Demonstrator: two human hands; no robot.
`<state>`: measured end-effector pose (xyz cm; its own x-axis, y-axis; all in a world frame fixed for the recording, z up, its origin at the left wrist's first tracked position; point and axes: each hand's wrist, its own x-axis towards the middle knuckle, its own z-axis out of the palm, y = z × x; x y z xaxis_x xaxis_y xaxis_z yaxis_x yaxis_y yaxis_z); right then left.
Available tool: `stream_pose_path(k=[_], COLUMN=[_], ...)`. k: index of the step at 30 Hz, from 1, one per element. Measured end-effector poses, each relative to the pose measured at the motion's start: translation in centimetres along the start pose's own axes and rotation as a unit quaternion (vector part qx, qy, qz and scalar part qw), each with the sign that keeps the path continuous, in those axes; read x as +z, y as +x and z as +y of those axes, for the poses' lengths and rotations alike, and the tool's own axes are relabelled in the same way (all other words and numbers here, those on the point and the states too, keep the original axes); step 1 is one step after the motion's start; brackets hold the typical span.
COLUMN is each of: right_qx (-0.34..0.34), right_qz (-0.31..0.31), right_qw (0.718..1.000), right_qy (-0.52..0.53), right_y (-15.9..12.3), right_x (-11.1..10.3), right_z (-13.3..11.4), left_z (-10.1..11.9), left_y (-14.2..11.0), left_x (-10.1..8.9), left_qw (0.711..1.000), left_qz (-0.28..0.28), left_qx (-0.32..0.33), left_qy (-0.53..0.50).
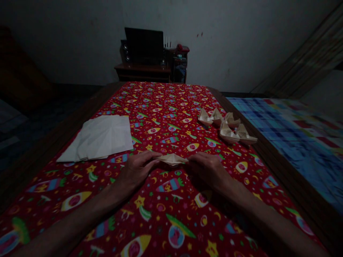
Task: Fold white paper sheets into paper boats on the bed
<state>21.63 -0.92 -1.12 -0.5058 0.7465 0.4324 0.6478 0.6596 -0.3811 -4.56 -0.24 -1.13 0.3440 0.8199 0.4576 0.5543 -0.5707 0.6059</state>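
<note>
The left hand (140, 163) has its fingers closed in a narrow pinch on one end of a small beige boat-like shape of folded paper (173, 159), and the right hand (208, 164) pinches the opposite end. The shape is thus between both hands; whether it touches the red cloth printed with rockets (160, 200) cannot be told. It should be very light, firm along its creases but easily crushed, so a gentle hold at both tips seems best. Beyond the left hand lies an uneven stack of whitish paper sheets (109, 137); farther right, beige folded paper boats (229, 134) stand near the brown wooden rim of the desk (278, 169).
</note>
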Motion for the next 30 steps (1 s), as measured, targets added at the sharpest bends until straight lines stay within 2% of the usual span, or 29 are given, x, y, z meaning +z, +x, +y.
stream_pose_path(k=[3, 7, 13, 15, 17, 21, 24, 26, 28, 30], right_qx=[-0.045, -0.070, -0.133, -0.147, -0.144, -0.103, -0.025, 0.031, 0.084, 0.138], right_qz=[0.006, -0.003, 0.081, 0.076, 0.044, 0.005, 0.018, 0.027, 0.045, 0.073], right_qw=[0.997, 0.990, 0.957, 0.957, 0.966, 0.985, 0.999, 0.998, 0.991, 0.979], right_qy=[-0.061, -0.121, -0.244, -0.238, -0.212, -0.140, -0.035, 0.040, 0.094, 0.134], right_y=[-0.1, -0.2, 0.9, 1.2, 1.3, 1.1, 1.1, 1.3, 1.5, 1.8], right_x=[0.5, 0.9, -0.2, -0.2, 0.3, 1.4, 1.4, 1.2, 1.0, 1.0], right_z=[-0.1, -0.4, -1.7, -2.0, -2.1, -1.7, -1.5, -1.5, -1.6, -1.7], left_z=[0.1, 0.6, 0.8, 0.9, 1.1, 1.3, 1.2, 1.2, 1.4, 1.9], left_y=[-0.2, -0.2, 0.1, 0.2, 0.2, 0.1, 0.3, 0.5, 0.6, 0.5], left_x=[0.3, 0.5, 0.6, 0.7, 0.8, 1.1, 1.2, 1.4, 1.7, 2.0], left_qw=[1.000, 0.999, 1.000, 0.999, 0.998, 0.995, 0.993, 0.985, 0.957, 0.901], left_qz=[-0.008, -0.027, -0.012, -0.013, -0.018, -0.038, -0.009, 0.000, -0.011, -0.027], left_qx=[0.020, 0.036, -0.005, -0.023, -0.042, -0.063, -0.089, -0.134, -0.206, -0.284], left_qy=[-0.019, -0.024, -0.028, -0.040, -0.049, -0.064, -0.071, -0.107, -0.204, -0.326])
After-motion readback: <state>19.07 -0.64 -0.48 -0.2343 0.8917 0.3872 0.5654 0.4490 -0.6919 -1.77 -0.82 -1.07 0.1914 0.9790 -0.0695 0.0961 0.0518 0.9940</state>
